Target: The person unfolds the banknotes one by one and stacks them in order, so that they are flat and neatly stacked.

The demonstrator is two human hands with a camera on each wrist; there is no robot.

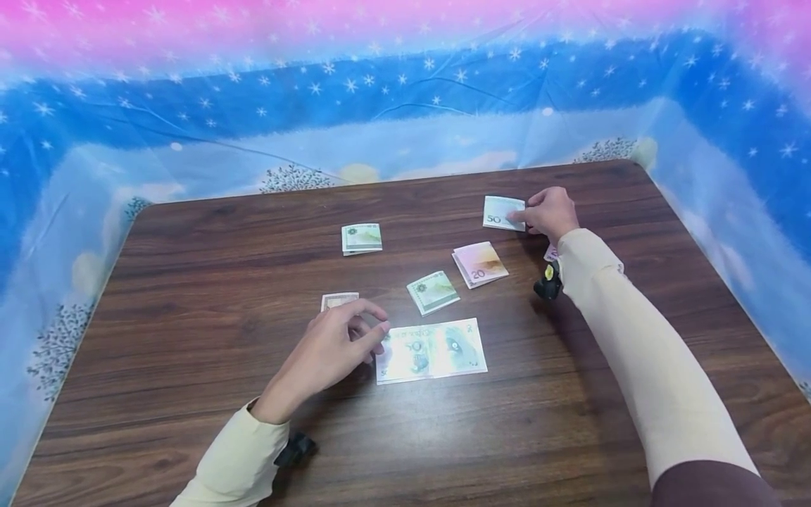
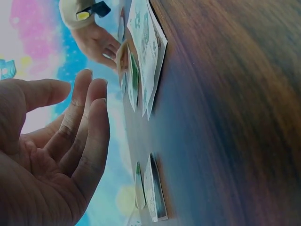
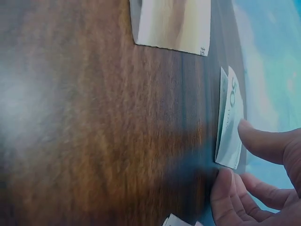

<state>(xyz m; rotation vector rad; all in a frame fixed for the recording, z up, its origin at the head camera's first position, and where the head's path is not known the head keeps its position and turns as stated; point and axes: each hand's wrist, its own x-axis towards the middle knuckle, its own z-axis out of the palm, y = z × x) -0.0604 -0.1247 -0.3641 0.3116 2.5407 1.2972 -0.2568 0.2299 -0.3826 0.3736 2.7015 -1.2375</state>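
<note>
At the far right of the table lies a folded green-blue 50 banknote (image 1: 499, 213). My right hand (image 1: 554, 214) is at its right end, the thumb (image 3: 256, 139) right at the note and the fingertips (image 3: 223, 181) low beside its end, with a gap between them. My left hand (image 1: 336, 345) hovers palm inward, fingers loosely bent and nothing between them. It is beside the left end of a larger pale green banknote (image 1: 434, 350), which shines with glare. Partly behind this hand is a small brownish folded note (image 1: 338, 300).
A folded 20 note (image 1: 479, 265) and a folded green note (image 1: 434, 292) lie between the hands. Another folded green note (image 1: 362, 239) is farther back on the left. A pinkish note (image 1: 551, 253) shows partly under the right wrist. Patterned cloth (image 1: 405, 91) surrounds the wooden table (image 1: 209, 282).
</note>
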